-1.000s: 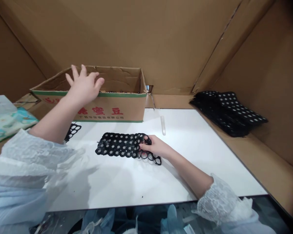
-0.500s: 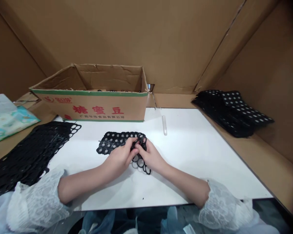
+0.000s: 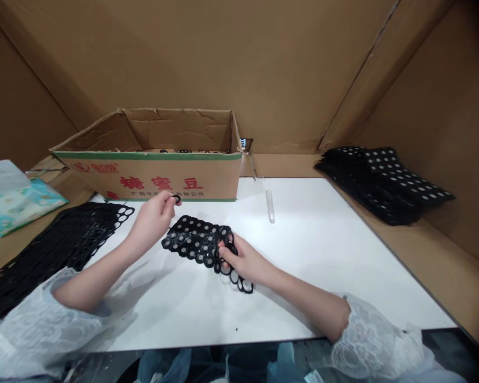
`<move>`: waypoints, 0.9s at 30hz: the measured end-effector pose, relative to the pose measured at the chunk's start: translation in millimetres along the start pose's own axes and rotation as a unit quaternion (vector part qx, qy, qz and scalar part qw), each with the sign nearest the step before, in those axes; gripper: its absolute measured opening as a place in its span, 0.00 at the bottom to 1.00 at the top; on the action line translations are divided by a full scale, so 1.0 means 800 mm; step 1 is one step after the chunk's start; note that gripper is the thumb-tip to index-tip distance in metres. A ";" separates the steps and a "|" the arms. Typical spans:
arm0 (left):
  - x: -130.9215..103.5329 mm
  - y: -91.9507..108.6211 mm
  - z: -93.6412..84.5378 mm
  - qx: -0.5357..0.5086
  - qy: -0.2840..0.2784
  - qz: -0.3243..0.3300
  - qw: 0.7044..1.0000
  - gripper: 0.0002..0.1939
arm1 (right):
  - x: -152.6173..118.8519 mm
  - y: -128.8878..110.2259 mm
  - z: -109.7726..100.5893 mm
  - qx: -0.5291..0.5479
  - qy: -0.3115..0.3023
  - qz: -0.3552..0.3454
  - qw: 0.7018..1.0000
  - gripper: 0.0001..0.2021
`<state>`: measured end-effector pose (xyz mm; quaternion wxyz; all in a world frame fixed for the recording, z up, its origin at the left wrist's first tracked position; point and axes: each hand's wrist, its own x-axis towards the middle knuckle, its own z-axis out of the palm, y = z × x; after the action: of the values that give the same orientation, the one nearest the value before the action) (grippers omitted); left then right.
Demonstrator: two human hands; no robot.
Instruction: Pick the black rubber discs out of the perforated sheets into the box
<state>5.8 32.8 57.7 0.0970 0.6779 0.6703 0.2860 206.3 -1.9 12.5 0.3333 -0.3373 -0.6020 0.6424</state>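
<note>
A white tabletop point(image 3: 323, 250) extends beneath both hands. The right hand point(image 3: 247, 260) closes thumb and fingers on the right end of a black perforated sheet point(image 3: 195, 242). To its left, the left hand point(image 3: 154, 219) pinches a small black ring point(image 3: 179, 201). Beyond the left fingers stands an open-topped cardboard box point(image 3: 167, 167); farther, a brown cardboard wall point(image 3: 283, 69) rises.

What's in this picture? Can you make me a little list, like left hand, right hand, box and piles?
Left hand: pinching a small black ring
Right hand: gripping one end of a black dotted sheet
Box: open-topped cardboard, red writing on the front
Left pile: black, with round holes
Right pile: black, with pale dots
Small stick: whitish, lying on the white table
</note>
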 end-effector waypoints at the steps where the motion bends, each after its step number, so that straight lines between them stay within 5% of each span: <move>1: -0.001 0.000 0.001 0.003 -0.024 0.011 1.000 0.14 | 0.001 -0.001 0.000 0.013 -0.001 0.007 1.000 0.06; 6: -0.049 0.024 0.029 -0.002 -0.179 0.078 0.981 0.12 | 0.006 -0.003 0.004 0.038 0.055 0.017 0.998 0.10; 10: -0.076 0.041 0.033 -0.049 -0.245 0.073 0.965 0.10 | 0.005 -0.001 0.006 0.000 0.114 0.025 0.993 0.09; 17: -0.084 0.049 0.025 -0.106 -0.288 0.058 0.950 0.12 | 0.003 0.001 0.006 -0.015 0.117 0.046 0.992 0.09; 27: -0.081 0.044 0.034 -0.075 -0.248 0.090 0.962 0.12 | 0.001 -0.002 0.009 0.011 0.076 0.028 0.997 0.07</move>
<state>53.8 -25.5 36.4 0.2849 0.7758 0.5380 0.1656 199.7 -4.7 14.7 0.3637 -0.3982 -0.5583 0.6304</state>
